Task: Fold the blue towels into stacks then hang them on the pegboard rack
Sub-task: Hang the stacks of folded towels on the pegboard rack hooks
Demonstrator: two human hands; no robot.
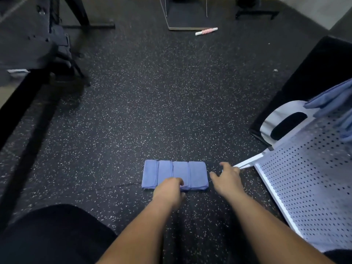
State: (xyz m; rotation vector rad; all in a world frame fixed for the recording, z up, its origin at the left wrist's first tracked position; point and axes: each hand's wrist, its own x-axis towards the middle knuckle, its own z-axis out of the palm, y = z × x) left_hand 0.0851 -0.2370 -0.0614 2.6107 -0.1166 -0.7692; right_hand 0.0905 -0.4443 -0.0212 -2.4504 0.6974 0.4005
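Several folded blue towels (198, 174) lie side by side in a row on the speckled black floor, just ahead of me. My left hand (169, 191) rests on the near edge of the row, its fingers curled onto the towels there. Just to the right of the row, my right hand (226, 178) hovers with fingers spread and holds nothing. The white pegboard rack (312, 187) leans at my right, and more blue towels (335, 103) hang over its top.
A black box (312, 77) stands behind the rack. A pink and white roller (206, 31) lies far ahead near a metal stand (185, 27). Dark equipment and a bench fill the left side. My dark-clothed knee (49, 235) is at the lower left.
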